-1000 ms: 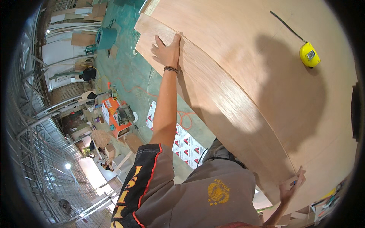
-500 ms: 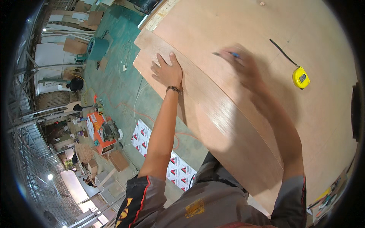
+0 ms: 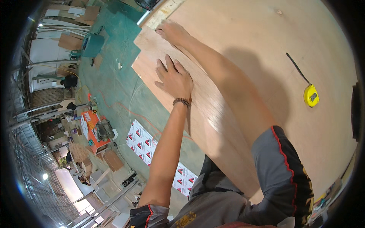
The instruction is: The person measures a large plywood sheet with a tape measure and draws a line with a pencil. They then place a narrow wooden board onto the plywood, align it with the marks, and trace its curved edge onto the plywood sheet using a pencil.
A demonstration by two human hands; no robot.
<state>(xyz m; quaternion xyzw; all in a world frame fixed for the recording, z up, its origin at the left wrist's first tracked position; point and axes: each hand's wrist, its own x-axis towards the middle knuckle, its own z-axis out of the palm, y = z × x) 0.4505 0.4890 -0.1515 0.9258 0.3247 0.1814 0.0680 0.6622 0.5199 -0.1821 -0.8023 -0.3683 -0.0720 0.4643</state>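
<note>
My left hand (image 3: 175,80) lies flat with spread fingers on a long, narrow plywood strip (image 3: 207,110). The strip rests on top of a large plywood sheet (image 3: 262,28), along its left edge. My right hand (image 3: 173,33) is curled at the far end of the strip, near its corner. Its fingers are pinched together on a slim pen, which is almost wholly hidden by the hand. A yellow tape measure (image 3: 311,96) with a black strap lies on the sheet, to the right of my right forearm.
On the green floor (image 3: 118,83) to the left run orange and pale cables. A white panel with a red printed pattern (image 3: 140,142) lies below the strip's edge. Farther left stand an orange table (image 3: 91,127) with a machine on it, a green bin (image 3: 93,45) and stacked boards.
My right hand has swung from over the sheet to the far left end of the strip, with the pen in its fingers. The left hand stays flat on the strip.
</note>
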